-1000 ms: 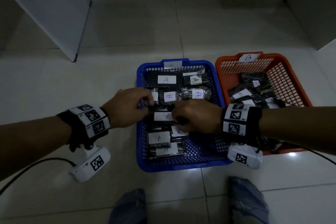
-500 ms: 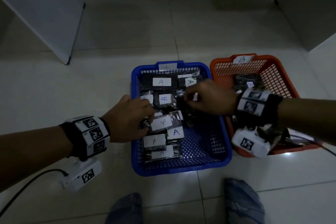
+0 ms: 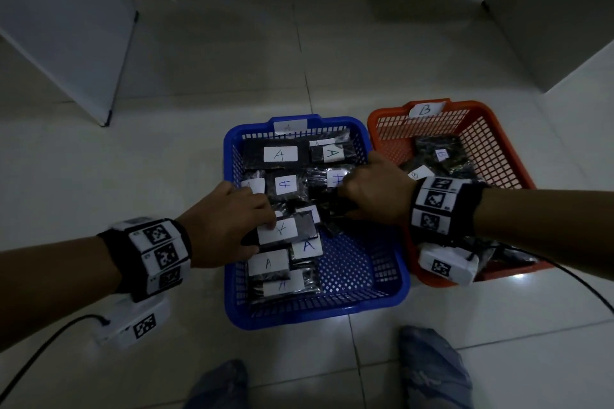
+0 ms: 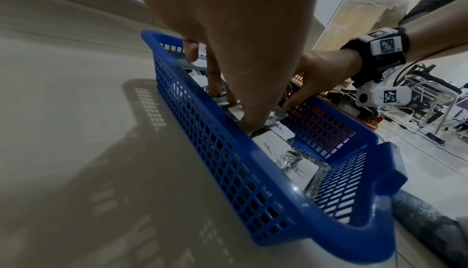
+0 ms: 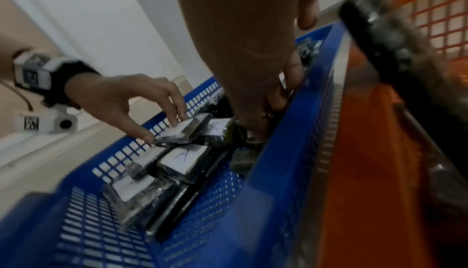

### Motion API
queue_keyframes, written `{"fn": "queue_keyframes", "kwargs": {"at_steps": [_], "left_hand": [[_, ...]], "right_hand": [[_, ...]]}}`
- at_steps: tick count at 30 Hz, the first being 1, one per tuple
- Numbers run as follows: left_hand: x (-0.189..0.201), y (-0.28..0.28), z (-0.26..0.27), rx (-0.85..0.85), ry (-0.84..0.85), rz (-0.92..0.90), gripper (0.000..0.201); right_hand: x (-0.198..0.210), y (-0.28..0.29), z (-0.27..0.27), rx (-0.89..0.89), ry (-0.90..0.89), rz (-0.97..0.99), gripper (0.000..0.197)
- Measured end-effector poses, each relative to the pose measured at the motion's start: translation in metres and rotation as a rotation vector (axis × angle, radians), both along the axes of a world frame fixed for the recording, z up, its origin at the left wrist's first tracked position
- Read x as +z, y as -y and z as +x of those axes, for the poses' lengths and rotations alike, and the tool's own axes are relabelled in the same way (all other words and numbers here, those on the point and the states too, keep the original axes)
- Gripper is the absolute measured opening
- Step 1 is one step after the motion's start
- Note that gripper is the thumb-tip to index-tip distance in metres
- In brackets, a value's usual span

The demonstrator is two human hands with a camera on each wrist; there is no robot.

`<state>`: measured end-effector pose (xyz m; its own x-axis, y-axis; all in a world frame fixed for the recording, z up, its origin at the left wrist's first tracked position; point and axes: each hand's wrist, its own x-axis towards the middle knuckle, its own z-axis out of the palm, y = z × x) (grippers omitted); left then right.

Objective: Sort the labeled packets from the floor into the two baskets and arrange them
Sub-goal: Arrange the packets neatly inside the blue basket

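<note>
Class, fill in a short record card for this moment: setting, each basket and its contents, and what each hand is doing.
setting: tiled floor
blue basket: packets labelled A
orange basket: tag B, dark packets, one labelled B
left hand: pinches an A packet in the blue basket
right hand: fingers curled down among packets in the blue basket; grip unclear

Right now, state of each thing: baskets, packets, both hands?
blue basket: on floor, A packets along its left side, near-right bare
orange basket: on floor, holds B packets
left hand: pinches tilted A packet
right hand: fingers curled among dark packets; grip hidden
</note>
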<state>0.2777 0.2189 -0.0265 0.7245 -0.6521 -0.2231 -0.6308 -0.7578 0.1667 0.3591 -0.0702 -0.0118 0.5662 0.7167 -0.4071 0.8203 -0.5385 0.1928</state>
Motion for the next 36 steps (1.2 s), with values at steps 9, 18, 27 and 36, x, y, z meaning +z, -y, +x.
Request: {"fn": "queue_keyframes", "kwargs": {"at_steps": [9,18,27,36], "left_hand": [[-0.002,-0.001,-0.002,0.011,0.015,-0.036,0.041],[0.007,0.002,0.004,0.036,-0.078,-0.011,0.037],[0.045,0.038,0.027,0.355,-0.309,-0.503,0.043],[0.037,0.037,0.029,0.473,-0.316,-0.607,0.039]], "right_hand": [[0.013,0.016,0.007,-0.108,-0.138,0.185,0.043],[0.034,0.042,0.026,-0.357,-0.47,0.442,0.02],[0.045,0.009,0.017,-0.41,-0.661,0.82,0.027],[0.035,0.006,0.002,-0.233,-0.424,0.712,0.028]]}}
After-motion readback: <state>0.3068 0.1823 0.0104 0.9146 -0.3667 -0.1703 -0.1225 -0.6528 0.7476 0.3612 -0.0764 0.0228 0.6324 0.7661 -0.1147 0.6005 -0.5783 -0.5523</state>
